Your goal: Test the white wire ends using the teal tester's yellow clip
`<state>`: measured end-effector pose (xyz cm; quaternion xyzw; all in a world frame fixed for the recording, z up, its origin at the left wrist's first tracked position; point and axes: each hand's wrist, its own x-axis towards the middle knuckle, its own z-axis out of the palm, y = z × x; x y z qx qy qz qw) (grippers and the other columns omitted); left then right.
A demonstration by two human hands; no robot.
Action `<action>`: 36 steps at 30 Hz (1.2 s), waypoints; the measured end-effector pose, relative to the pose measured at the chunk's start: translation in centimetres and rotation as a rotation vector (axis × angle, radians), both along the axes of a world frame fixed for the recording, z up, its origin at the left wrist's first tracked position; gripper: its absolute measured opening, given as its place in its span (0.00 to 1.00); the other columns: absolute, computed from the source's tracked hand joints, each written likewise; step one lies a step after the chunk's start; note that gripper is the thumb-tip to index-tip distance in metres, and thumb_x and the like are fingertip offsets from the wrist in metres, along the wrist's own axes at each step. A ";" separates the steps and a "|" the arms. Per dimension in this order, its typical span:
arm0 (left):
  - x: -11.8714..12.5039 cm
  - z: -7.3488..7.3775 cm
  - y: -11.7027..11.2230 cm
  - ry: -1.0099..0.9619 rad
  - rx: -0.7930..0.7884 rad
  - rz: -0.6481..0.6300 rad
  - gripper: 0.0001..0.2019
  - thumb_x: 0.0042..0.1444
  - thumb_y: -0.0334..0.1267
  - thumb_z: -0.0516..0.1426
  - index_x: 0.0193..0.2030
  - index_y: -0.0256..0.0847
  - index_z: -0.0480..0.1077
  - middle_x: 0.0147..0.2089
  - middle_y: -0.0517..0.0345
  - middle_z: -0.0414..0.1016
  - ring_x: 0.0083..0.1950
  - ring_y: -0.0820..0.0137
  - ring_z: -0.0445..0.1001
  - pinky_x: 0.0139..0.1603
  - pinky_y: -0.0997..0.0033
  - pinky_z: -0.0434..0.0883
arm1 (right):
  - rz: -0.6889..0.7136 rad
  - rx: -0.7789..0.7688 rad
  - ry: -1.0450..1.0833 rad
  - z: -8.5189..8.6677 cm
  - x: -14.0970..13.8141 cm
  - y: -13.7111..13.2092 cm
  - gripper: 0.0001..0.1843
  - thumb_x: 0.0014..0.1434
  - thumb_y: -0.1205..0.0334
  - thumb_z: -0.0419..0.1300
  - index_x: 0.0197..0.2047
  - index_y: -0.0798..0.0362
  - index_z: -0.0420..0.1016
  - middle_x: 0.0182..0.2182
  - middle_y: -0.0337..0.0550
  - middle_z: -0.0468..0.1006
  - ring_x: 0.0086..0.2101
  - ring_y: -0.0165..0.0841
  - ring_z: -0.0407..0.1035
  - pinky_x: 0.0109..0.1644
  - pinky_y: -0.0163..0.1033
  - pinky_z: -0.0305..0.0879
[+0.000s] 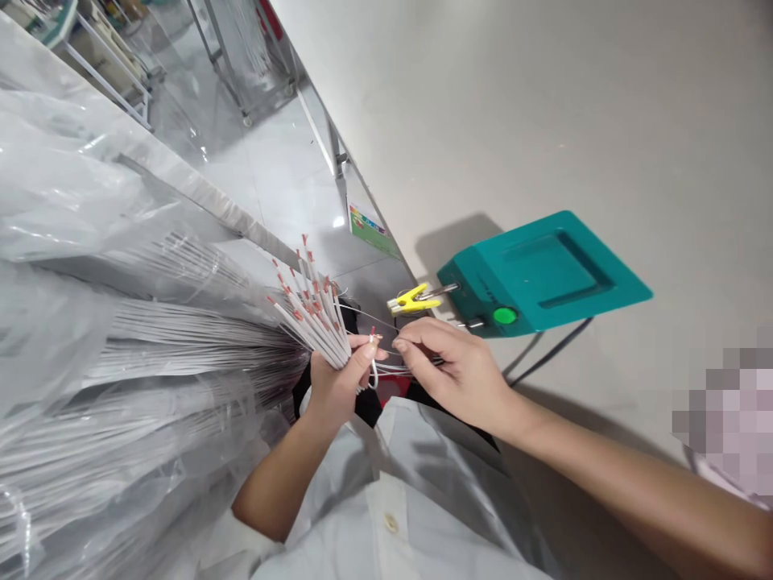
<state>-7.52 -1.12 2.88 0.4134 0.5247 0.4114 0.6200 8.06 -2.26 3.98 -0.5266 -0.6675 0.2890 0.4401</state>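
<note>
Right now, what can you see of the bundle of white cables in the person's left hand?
The bundle of white cables is many slim, smooth lengths that look plastic-coated, with reddish-orange tips; whether those are bare metal or coloured covering is too small to tell. The tips end at uneven heights and fan apart, pointing up and leftward in the picture. The left hand grips the bundle lower down, hiding part of it. It sits just right of the plastic-covered wires.

Dressed in a loose, pale white shirt [459, 507], softly creased across the front, with a round cream button [391, 523] on the placket [395, 556] and a left sleeve [233, 546] ending near the elbow [261, 515]; bare-handed and bare-forearmed.
</note>
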 end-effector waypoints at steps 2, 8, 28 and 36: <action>0.1 -0.1 -0.1 -0.003 -0.013 0.001 0.09 0.49 0.40 0.60 0.34 0.36 0.75 0.26 0.58 0.76 0.17 0.81 0.59 0.19 0.77 0.58 | -0.036 0.003 0.016 0.1 0.0 0.1 0.07 0.60 0.66 0.53 0.37 0.53 0.73 0.33 0.46 0.77 0.34 0.32 0.71 0.37 0.37 0.68; 0.0 0.3 -0.2 0.063 -0.020 -0.082 0.12 0.48 0.44 0.60 0.29 0.35 0.75 0.15 0.64 0.64 0.17 0.79 0.58 0.19 0.76 0.58 | 0.036 -0.094 0.117 0.1 -0.6 1.0 0.05 0.57 0.64 0.57 0.34 0.54 0.74 0.30 0.43 0.78 0.29 0.30 0.72 0.31 0.34 0.69; -0.1 0.1 -0.1 0.063 -0.019 -0.022 0.12 0.49 0.44 0.60 0.32 0.35 0.74 0.22 0.59 0.72 0.17 0.80 0.58 0.18 0.76 0.57 | 0.049 -0.138 -0.081 0.1 0.3 0.1 0.08 0.60 0.64 0.52 0.34 0.53 0.72 0.29 0.42 0.75 0.30 0.30 0.70 0.33 0.35 0.66; -0.2 1.4 0.1 0.259 0.015 -0.232 0.09 0.50 0.40 0.58 0.29 0.35 0.74 0.16 0.64 0.63 0.18 0.78 0.60 0.21 0.76 0.59 | 0.138 0.222 -0.440 0.1 0.3 0.6 0.10 0.60 0.67 0.50 0.34 0.54 0.73 0.31 0.45 0.76 0.30 0.31 0.70 0.30 0.35 0.63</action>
